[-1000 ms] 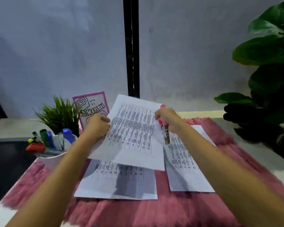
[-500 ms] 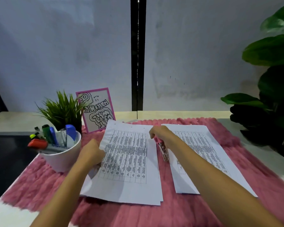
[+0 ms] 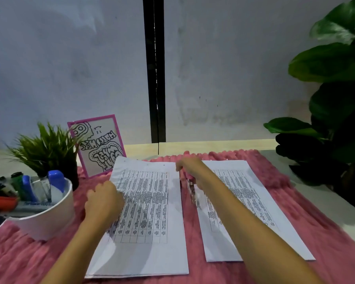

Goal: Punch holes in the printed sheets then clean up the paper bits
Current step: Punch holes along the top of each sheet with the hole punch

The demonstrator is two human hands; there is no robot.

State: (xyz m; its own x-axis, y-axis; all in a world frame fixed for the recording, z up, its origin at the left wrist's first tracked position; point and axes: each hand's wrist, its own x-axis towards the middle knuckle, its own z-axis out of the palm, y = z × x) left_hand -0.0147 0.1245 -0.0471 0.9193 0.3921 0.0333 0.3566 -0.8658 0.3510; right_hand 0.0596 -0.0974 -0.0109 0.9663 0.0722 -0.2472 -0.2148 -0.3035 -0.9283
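The top printed white paper sheet (image 3: 150, 212), which a second ago both hands held up in the air, now lies flat on the left pile, on the left half of the fluffy pink mat (image 3: 275, 175), its far left corner slightly lifted. Small punched holes show along its far edge. The left hand (image 3: 104, 201) has come down with it and rests on its left edge with the fingers bent; whether they pinch the paper or only press it I cannot tell. The right hand (image 3: 190, 168) has left the sheet's right edge and sits over the bare strip of mat between the two piles, its fingers wrapped round the small pink and metal hole punch (image 3: 191, 186), whose metal end points toward the near edge. The second printed sheet pile (image 3: 244, 199) lies on the right half of the mat, as before.

At the mat's left edge stands a white round cup of markers (image 3: 47, 218). Behind it are a small green grass-like plant (image 3: 43, 148) and a pink-framed doodle card (image 3: 98, 144). A large dark-leaved plant (image 3: 332, 99) stands off the mat's right edge.
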